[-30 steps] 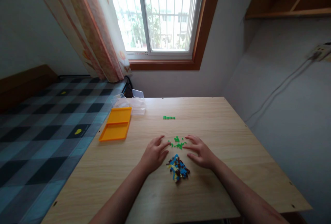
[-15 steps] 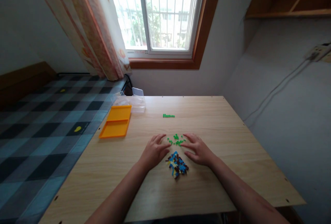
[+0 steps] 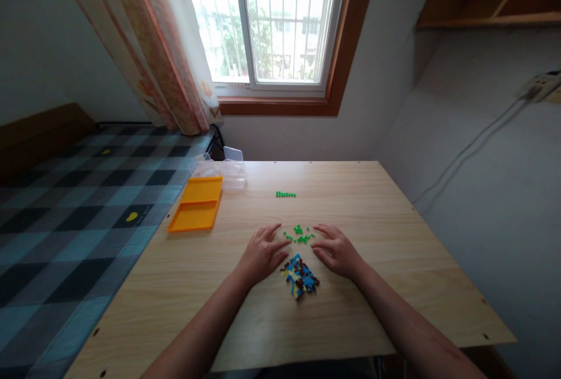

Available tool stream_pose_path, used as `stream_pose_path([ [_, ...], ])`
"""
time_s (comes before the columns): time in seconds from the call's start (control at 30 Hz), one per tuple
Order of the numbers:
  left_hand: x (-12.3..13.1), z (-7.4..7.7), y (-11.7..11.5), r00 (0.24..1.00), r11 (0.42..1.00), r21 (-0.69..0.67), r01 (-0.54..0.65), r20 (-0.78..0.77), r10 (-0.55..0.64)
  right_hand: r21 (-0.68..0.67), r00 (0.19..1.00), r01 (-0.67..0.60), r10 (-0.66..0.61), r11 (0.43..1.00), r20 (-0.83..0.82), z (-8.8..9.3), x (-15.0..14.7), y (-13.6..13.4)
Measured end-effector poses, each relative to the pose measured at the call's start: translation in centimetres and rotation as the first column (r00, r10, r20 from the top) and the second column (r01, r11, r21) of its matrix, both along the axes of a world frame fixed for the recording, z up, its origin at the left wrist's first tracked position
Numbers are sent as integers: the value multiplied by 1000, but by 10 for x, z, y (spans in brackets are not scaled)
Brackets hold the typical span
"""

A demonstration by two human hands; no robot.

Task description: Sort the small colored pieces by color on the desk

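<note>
Loose small green building bricks [image 3: 302, 239] lie scattered on the table between my two hands. My left hand [image 3: 263, 253] rests at their left side, fingers spread, its index fingertip beside the nearest bricks; it is open and holds nothing visible. On the right side, my right hand [image 3: 335, 250] has thumb and index finger pinched together on what looks like a tiny green brick, mostly covered by the fingertips. Nearer to me lies a heap of blue, brown and yellow bricks [image 3: 300, 277]. Farther back stands a short row of green bricks [image 3: 286, 194], lined up side by side.
An orange two-part tray [image 3: 199, 204] sits at the table's left edge, with a clear plastic box [image 3: 234, 177] behind it. The wooden table [image 3: 394, 285] borders a bed with a checked cover [image 3: 79, 239] on the left. A window is at the back.
My right hand has drawn slightly right, away from the green bricks, and its thumb has closed toward the index finger. My left hand has hardly moved.
</note>
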State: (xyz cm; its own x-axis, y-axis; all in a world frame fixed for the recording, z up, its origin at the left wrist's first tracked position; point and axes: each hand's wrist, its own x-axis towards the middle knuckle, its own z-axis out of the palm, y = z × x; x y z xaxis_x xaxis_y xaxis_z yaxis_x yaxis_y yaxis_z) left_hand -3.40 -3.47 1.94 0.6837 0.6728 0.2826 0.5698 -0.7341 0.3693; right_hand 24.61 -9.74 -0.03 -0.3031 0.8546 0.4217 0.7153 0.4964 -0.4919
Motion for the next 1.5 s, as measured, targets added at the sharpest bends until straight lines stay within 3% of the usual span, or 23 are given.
stream_pose_path([
  [0.23, 1, -1, 0, 999, 1000, 16, 16, -37, -15, 39, 975, 221, -221, 975, 9, -12, 2, 8],
  [0.4, -1, -5, 0, 999, 998, 55, 0, 50, -2, 3, 960, 278, -278, 961, 23, -18, 4, 16],
  [0.6, -1, -11, 4, 985, 983, 82, -167, 65, 162, -28, 953, 296, -293, 955, 79, -18, 10, 33],
  [0.8, 5, -10, 9, 954, 957, 94, -274, -101, 283, -44, 935, 286, -269, 957, 233, -19, 12, 56],
  [1.1, 13, -14, 17, 918, 950, 53, -307, -246, 310, -71, 942, 290, -272, 954, 197, -25, 16, 79],
  [1.5, 17, -14, 29, 908, 926, 24, -377, -189, 374, -35, 944, 293, -283, 955, 170, -25, 13, 79],
])
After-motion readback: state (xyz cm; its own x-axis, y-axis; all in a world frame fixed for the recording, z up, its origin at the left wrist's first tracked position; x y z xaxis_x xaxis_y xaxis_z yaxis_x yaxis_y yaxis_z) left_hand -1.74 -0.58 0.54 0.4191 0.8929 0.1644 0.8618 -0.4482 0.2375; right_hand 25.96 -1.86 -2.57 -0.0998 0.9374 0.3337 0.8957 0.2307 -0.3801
